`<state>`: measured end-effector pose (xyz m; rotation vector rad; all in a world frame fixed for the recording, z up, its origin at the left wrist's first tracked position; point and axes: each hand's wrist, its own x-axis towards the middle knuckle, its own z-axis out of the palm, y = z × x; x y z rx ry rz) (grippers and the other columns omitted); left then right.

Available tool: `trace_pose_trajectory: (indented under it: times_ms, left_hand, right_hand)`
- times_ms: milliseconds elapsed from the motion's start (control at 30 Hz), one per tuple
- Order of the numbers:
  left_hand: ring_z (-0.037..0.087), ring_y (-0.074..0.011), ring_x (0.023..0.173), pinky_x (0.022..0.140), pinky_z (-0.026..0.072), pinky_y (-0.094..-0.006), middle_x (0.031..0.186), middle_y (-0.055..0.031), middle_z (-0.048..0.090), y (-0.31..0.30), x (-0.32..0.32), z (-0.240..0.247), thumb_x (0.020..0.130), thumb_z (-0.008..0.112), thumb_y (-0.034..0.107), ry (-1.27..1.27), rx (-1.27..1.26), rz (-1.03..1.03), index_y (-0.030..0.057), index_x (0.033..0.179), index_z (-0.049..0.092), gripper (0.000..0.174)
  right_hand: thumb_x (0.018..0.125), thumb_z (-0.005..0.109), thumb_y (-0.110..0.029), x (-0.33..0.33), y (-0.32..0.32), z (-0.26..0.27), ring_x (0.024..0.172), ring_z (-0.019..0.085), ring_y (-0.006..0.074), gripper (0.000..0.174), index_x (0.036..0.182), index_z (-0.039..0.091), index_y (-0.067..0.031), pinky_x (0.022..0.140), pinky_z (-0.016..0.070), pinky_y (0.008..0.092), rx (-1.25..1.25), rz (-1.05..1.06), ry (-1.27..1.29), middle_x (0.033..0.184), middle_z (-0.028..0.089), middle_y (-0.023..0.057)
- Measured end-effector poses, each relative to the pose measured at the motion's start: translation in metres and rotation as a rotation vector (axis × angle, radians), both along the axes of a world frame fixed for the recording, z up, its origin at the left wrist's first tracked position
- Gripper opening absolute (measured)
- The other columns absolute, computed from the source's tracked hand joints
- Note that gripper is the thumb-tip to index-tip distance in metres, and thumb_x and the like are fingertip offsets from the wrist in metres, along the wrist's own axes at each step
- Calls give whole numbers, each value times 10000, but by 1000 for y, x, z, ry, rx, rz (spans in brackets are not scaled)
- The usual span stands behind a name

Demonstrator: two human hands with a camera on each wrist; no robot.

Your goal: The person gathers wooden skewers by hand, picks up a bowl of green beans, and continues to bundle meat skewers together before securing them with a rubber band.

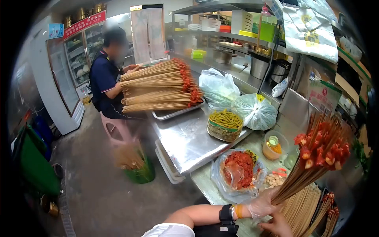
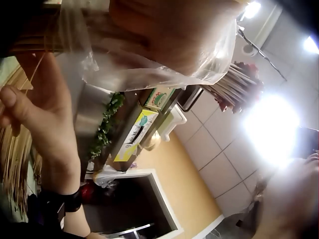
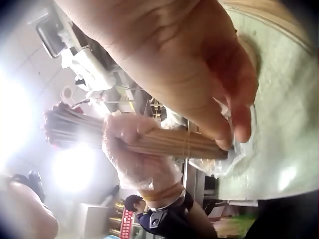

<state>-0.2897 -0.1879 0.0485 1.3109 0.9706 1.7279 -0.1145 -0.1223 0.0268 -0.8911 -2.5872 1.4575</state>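
My left hand (image 1: 261, 203), in a clear plastic glove, grips a thick bundle of bamboo skewers (image 1: 299, 182) around its lower part. Red meat pieces (image 1: 323, 148) crowd the bundle's upper end, which leans to the right. Below it my bare right hand (image 1: 278, 225) has its curled fingers at the skewers' bottom ends. A thin rubber band (image 3: 187, 144) circles the sticks near there in the right wrist view. In the left wrist view, a stretched strand runs from the bundle to the right hand's fingers (image 2: 37, 72).
Many skewers (image 1: 302, 205) lie at the lower right. Nearby are a bag of red minced meat (image 1: 239, 170), a tub (image 1: 275, 146) and a jar of green pods (image 1: 225, 124). Across the steel table (image 1: 177, 138), a person (image 1: 108, 75) sits behind a tray (image 1: 162, 115) heaped with skewers.
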Motion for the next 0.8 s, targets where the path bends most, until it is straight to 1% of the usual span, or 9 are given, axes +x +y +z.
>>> trace_pose_trajectory:
  times_ms: [33, 133, 167, 267, 400, 533, 600, 667, 800]
  left_hand:
    - [526, -121, 1063, 953, 418, -312, 1212, -127, 580, -1, 1, 0, 847, 665, 195, -110, -47, -98, 15, 1292, 474, 517]
    - [507, -64, 794, 692, 448, -243, 961, -25, 565, 8, 10, 2, 850, 648, 126, -73, 151, 185, 36, 1243, 492, 432]
    - [503, -53, 732, 631, 450, -229, 904, -6, 561, 7, 11, 6, 855, 644, 119, -92, 142, 216, 40, 1214, 500, 395]
    - [488, -65, 631, 543, 400, -229, 777, -5, 530, -7, -3, 26, 907, 603, 164, -377, -86, -97, 60, 1031, 493, 196]
    - [433, -86, 577, 548, 399, -247, 702, 10, 451, -5, -1, 40, 919, 581, 150, -818, 171, -111, 86, 1060, 447, 205]
    - [403, -94, 568, 556, 369, -244, 638, 14, 419, -9, 7, 42, 941, 528, 186, -1059, 196, -166, 72, 900, 461, 138]
    - [421, -92, 566, 552, 382, -251, 635, 10, 434, -8, 9, 29, 934, 539, 203, -1030, 156, -209, 69, 877, 476, 158]
    - [435, -94, 554, 541, 389, -253, 624, 6, 444, -15, 4, 23, 925, 557, 194, -914, 33, -187, 69, 844, 493, 162]
    - [455, -101, 511, 499, 395, -251, 608, -4, 470, -17, 0, 15, 907, 591, 175, -678, -77, -273, 58, 866, 511, 147]
  right_hand:
    - [830, 672, -117, 2, -8, 3, 714, 568, 109, 443, 1230, 518, -6, 581, 466, 267, 23, 14, -79, 971, 599, 75]
    - [791, 692, -79, -5, -24, -26, 646, 566, 117, 477, 1228, 516, -13, 525, 457, 266, -59, -132, 256, 862, 620, 79]
    - [770, 703, -81, -5, -28, -24, 663, 571, 111, 525, 1253, 508, -20, 556, 461, 253, -323, -358, 222, 839, 637, 101]
    - [767, 726, -48, 0, -22, -36, 496, 578, 140, 399, 1113, 535, 7, 418, 447, 254, -550, -488, 346, 725, 623, 69]
    - [825, 681, -99, -6, -46, -17, 436, 469, 79, 348, 1134, 532, -41, 391, 368, 221, -813, -614, 576, 808, 618, 20]
    - [922, 549, -198, -10, -45, -35, 856, 556, 158, 384, 1272, 483, -54, 704, 461, 308, -886, -584, 900, 1113, 606, 56]
    - [947, 494, -194, -6, -24, -45, 979, 577, 184, 462, 1375, 395, -49, 795, 485, 338, -1075, -503, 1098, 1196, 591, 89]
    - [943, 486, -164, -40, -33, 19, 932, 581, 178, 452, 1375, 396, -62, 763, 490, 326, -697, -741, 1118, 1157, 604, 80]
    - [933, 486, -135, 6, -13, 12, 870, 590, 183, 361, 1284, 500, -55, 726, 485, 321, -927, -432, 1243, 1099, 611, 79]
